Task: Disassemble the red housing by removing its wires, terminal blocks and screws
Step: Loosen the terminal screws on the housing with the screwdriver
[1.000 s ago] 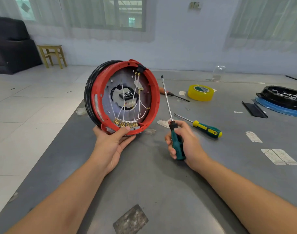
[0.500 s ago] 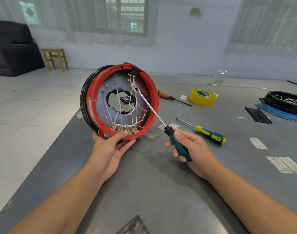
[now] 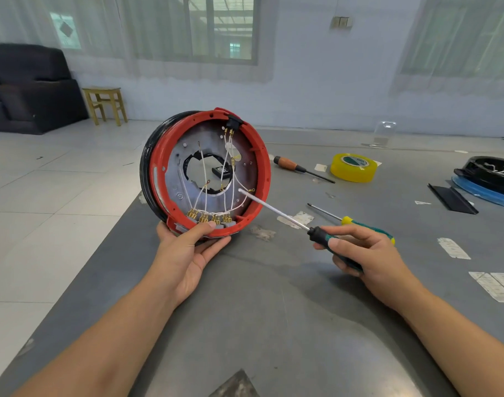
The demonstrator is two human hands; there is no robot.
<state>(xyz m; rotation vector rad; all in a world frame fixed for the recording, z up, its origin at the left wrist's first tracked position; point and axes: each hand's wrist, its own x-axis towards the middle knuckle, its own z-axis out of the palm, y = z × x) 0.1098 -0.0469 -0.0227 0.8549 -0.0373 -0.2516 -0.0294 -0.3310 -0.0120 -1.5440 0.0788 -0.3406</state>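
**Red housing held on edge, screwdriver tip inside it**

At the far left, away from the table, a dark sofa (image 3: 30, 87) stands against the wall and a small wooden stool (image 3: 104, 106) stands just beside it on the tiled floor.

Your left hand (image 3: 185, 253) holds the red housing (image 3: 263, 179) from below — the thumb presses on the lower red rim and the fingers curl under it, so the housing stands on its edge above the grey table (image 3: 259, 325), with the open side turned to you. A black ring (image 3: 145, 167) sits behind the red rim. Inside, white wires (image 3: 203, 170) run across the metal plate down to a row of brass terminal blocks (image 3: 209, 217) at the bottom, just above your thumb.

Your right hand (image 3: 368, 253) grips the green-and-black screwdriver (image 3: 276, 210) by its handle, the fingers wrapped around it. The shaft goes up and to the left, over the red rim, and the tip is at the lower right of the plate, near a wire lug; I cannot tell if it touches a screw.

Behind this hand a yellow-handled screwdriver (image 3: 359, 223) lies on the table. Farther back lie a wooden-handled screwdriver (image 3: 291, 164) and a roll of yellow tape (image 3: 354, 167). At the far right edge a black part with white wires rests on a blue ring (image 3: 485, 193) — a flat black strip (image 3: 451, 199) lies near it.
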